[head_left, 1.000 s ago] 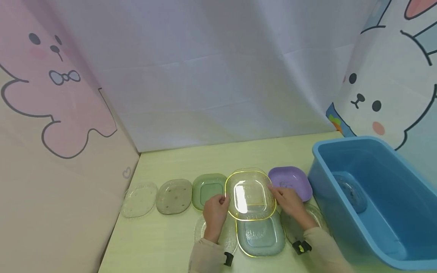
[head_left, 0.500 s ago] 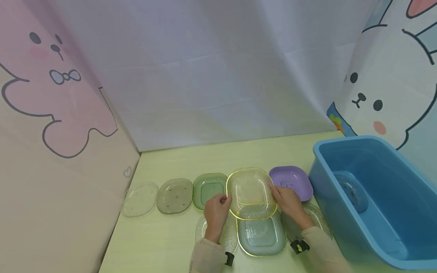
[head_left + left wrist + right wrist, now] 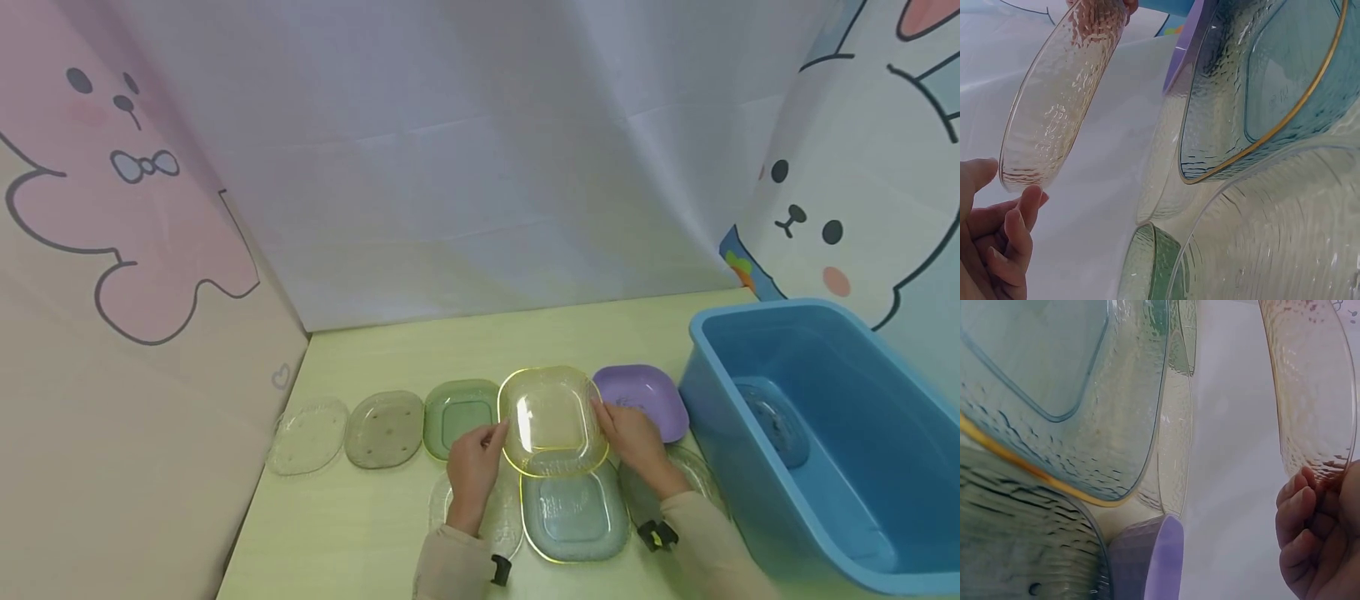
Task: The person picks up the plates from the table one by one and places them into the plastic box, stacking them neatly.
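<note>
A clear plate (image 3: 553,412) with a gold rim is held up above the table between both hands. My left hand (image 3: 474,477) pinches its left edge, thumb on one side and fingers on the other. At the opposite edge my right hand (image 3: 636,440) pinches it the same way. Through the held plate shows the rim of another clear plate (image 3: 1163,150), lying on the table beneath. Nearer the front lies a bluish gold-rimmed plate (image 3: 576,517). A green plate (image 3: 459,417) is left of the held one, a purple plate (image 3: 648,396) right of it.
A large blue tub (image 3: 810,467) stands at the right, with a clear dish (image 3: 776,425) inside. A greyish plate (image 3: 385,429) and a clear plate (image 3: 307,437) lie at the left. Below the forearms are a clear ribbed plate (image 3: 506,521) and a dark clear plate (image 3: 697,475).
The held plate has tilted slightly back and forth, its glare fading and returning, and its near edge sits a little higher. Both hands keep their grip.
</note>
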Available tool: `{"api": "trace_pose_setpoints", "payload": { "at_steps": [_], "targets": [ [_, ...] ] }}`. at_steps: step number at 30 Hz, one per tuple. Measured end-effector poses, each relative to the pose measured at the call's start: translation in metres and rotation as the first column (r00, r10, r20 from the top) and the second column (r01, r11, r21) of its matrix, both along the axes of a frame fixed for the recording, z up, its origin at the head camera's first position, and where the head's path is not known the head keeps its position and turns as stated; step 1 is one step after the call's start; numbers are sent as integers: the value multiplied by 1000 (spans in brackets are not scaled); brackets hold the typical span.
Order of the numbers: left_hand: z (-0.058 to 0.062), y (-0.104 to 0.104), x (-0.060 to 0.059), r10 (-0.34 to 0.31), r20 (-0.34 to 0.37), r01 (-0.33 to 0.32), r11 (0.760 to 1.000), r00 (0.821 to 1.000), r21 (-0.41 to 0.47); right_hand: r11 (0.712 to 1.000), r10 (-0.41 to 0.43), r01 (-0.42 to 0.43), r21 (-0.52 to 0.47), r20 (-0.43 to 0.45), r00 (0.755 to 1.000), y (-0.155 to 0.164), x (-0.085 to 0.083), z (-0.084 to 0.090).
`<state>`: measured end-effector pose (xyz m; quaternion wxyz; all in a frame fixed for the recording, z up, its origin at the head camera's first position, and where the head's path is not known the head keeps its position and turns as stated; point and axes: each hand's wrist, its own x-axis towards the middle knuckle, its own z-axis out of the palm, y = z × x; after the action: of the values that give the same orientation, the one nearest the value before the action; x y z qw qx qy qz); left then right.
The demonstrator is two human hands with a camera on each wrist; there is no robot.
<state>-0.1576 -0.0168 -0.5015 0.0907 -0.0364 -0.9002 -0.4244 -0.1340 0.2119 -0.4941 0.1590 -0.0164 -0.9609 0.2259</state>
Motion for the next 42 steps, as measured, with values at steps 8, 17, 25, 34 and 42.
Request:
{"api": "trace_pose_setpoints", "payload": {
  "at_steps": [8,17,25,34,42],
  "targets": [
    [-1,-14,5,3,4,-3,997,1000,71,1000,-10,10,3,47,999,1,-7,9],
    [-9,-25,9,55,12,-55,997,998,61,999,-14,13,36,51,999,2,-19,30],
    [-11,-25,8,59,-8,-59,997,998,51,999,-13,13,35,-19,1000,-1,-35,64],
    [-11,-26,11,70,5,-70,997,998,26,996,-35,37,84,-20,999,1,-61,117],
    [-11,-29,14,47,25,-47,998,999,32,991,-15,23,131,-59,998,5,-79,164]
  ]
}}
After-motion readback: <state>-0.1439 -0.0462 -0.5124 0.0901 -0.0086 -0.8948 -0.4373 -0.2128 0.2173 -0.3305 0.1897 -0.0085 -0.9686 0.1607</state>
